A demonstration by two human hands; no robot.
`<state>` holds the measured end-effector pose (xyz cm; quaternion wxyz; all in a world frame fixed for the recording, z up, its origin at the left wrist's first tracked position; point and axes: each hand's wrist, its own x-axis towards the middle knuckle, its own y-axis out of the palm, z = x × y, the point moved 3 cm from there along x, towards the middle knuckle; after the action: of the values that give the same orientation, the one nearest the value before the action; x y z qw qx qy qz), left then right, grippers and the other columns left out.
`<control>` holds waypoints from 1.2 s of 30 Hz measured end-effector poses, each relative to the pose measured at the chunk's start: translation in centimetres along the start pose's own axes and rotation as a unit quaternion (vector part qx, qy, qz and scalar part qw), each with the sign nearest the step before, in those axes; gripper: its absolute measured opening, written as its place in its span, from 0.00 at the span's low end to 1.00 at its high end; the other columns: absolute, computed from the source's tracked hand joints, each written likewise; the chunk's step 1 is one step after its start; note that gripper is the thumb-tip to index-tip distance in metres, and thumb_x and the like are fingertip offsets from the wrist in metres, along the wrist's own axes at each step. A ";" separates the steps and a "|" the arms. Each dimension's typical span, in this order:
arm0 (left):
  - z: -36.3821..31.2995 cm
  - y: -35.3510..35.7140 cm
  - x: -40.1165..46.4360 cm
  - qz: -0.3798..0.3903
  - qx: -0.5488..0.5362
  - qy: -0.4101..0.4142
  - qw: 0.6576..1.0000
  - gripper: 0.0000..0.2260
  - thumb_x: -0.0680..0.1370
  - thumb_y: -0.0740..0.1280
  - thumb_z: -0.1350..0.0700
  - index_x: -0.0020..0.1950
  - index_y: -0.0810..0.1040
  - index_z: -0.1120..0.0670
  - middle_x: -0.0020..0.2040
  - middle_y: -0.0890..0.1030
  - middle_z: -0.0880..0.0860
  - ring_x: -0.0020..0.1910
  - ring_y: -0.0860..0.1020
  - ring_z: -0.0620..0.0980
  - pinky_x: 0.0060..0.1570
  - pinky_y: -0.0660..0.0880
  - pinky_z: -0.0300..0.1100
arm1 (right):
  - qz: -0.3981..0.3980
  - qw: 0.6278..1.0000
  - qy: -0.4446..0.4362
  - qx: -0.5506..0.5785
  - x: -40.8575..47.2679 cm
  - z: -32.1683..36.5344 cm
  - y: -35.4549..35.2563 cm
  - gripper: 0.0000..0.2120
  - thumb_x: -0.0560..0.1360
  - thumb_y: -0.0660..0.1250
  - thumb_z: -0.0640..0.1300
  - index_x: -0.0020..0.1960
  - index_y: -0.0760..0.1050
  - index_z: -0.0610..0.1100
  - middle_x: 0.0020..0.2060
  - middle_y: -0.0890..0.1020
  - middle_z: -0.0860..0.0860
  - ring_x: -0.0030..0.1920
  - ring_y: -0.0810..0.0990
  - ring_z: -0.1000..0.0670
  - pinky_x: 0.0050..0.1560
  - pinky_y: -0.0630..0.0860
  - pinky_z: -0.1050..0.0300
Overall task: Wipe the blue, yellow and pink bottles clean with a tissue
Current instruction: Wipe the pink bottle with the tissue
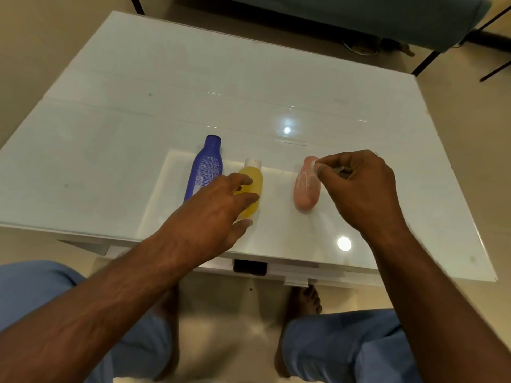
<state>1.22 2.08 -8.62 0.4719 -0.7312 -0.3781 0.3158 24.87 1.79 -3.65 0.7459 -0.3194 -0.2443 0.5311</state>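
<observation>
Three bottles lie on the white glass table (138,120). The blue bottle (206,167) is on the left, the yellow bottle (253,186) with a white cap in the middle, the pink bottle (305,189) on the right. My left hand (213,214) reaches over the yellow bottle with fingers spread and loosely extended, covering its near left side and the blue bottle's base. My right hand (359,186) hovers beside the pink bottle's top, its fingers curled and pinching a small white tissue (315,165).
The table's near edge runs just in front of my knees, with a dark handle (250,267) under it. A dark couch (359,15) and thin black legs stand beyond the far edge. Ceiling lights reflect in the glass.
</observation>
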 end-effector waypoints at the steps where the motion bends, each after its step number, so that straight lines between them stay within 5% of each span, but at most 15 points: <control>1: 0.0 0.1 0.0 0.004 0.001 0.000 1.000 0.25 0.82 0.63 0.43 0.78 0.65 0.44 0.80 0.60 0.46 0.77 0.64 0.49 0.73 0.66 0.45 | 0.001 1.000 0.002 -0.024 0.2 -0.1 -0.2 0.08 0.80 0.73 0.47 0.55 0.88 0.47 0.48 0.87 0.55 0.44 0.81 0.62 0.43 0.69 0.75; 4: 0.1 0.2 -0.2 0.012 0.006 0.000 1.000 0.27 0.81 0.62 0.41 0.80 0.61 0.43 0.81 0.57 0.45 0.78 0.61 0.49 0.74 0.65 0.46 | 0.026 0.996 0.028 -0.081 0.4 -0.5 -0.2 0.11 0.79 0.74 0.50 0.51 0.88 0.43 0.42 0.86 0.53 0.43 0.83 0.57 0.41 0.72 0.70; 7: 0.1 0.3 -0.4 0.009 0.008 0.011 1.000 0.30 0.80 0.62 0.39 0.81 0.59 0.44 0.82 0.56 0.47 0.79 0.60 0.50 0.74 0.65 0.47 | 0.083 0.982 0.051 -0.161 0.5 -1.3 0.8 0.29 0.78 0.70 0.65 0.41 0.86 0.38 0.38 0.87 0.45 0.46 0.84 0.46 0.49 0.81 0.50; 12: -0.3 -0.2 -0.5 -0.024 -0.030 0.015 0.999 0.31 0.79 0.64 0.36 0.79 0.62 0.44 0.81 0.59 0.47 0.79 0.60 0.51 0.74 0.65 0.51 | 0.096 0.958 0.072 -0.260 0.9 -1.9 2.4 0.41 0.68 0.65 0.80 0.39 0.79 0.39 0.38 0.76 0.45 0.47 0.77 0.45 0.45 0.68 0.50; 19: -0.3 -0.4 -0.6 -0.060 -0.069 0.028 0.995 0.26 0.78 0.67 0.39 0.75 0.70 0.45 0.78 0.65 0.47 0.76 0.63 0.50 0.71 0.68 0.52 | 0.112 0.940 0.034 -0.320 0.3 -0.8 3.3 0.35 0.72 0.73 0.69 0.59 0.80 0.38 0.55 0.70 0.44 0.62 0.75 0.40 0.51 0.68 0.52; 24: -0.2 -0.4 -0.5 -0.091 -0.097 0.033 0.991 0.30 0.76 0.68 0.38 0.76 0.67 0.47 0.75 0.69 0.48 0.73 0.68 0.51 0.67 0.71 0.51 | 0.108 0.953 0.051 -0.280 0.6 -0.9 2.9 0.29 0.70 0.71 0.68 0.42 0.73 0.40 0.46 0.72 0.45 0.48 0.75 0.44 0.42 0.67 0.55; 28: -0.2 -0.9 -0.6 -0.109 -0.140 0.033 0.984 0.41 0.73 0.71 0.36 0.80 0.58 0.48 0.78 0.64 0.46 0.75 0.64 0.47 0.68 0.65 0.42 | 0.110 0.987 0.030 -0.115 -0.7 0.7 1.9 0.23 0.71 0.74 0.63 0.35 0.83 0.42 0.33 0.82 0.42 0.32 0.80 0.46 0.33 0.70 0.55; 30: -0.4 -1.1 -0.4 -0.102 -0.157 0.019 0.982 0.48 0.70 0.73 0.34 0.82 0.52 0.47 0.80 0.59 0.45 0.77 0.60 0.46 0.70 0.61 0.42 | 0.124 0.989 -0.023 -0.070 -2.1 2.1 1.8 0.20 0.72 0.74 0.63 0.38 0.86 0.45 0.33 0.84 0.44 0.33 0.82 0.50 0.33 0.74 0.54; 34: -0.3 -0.6 -0.2 -0.066 -0.170 -0.011 0.983 0.54 0.66 0.70 0.27 0.83 0.49 0.49 0.83 0.54 0.48 0.80 0.58 0.51 0.77 0.59 0.51 | 0.180 0.982 -0.053 -0.020 -4.3 4.0 2.9 0.14 0.72 0.76 0.62 0.45 0.82 0.53 0.42 0.81 0.58 0.45 0.83 0.59 0.34 0.75 0.69; 36: 0.0 -0.2 -0.3 -0.048 -0.173 -0.024 0.983 0.53 0.64 0.65 0.24 0.81 0.51 0.48 0.83 0.54 0.51 0.80 0.58 0.53 0.78 0.60 0.55 | 0.192 0.979 -0.055 -0.032 -4.6 3.9 3.5 0.19 0.70 0.76 0.64 0.51 0.78 0.52 0.46 0.76 0.60 0.45 0.81 0.60 0.36 0.71 0.70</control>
<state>1.01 1.87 -8.39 0.3436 -0.7749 -0.4730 0.2404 18.47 -0.96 -3.70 0.6046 -0.3543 -0.2361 0.6732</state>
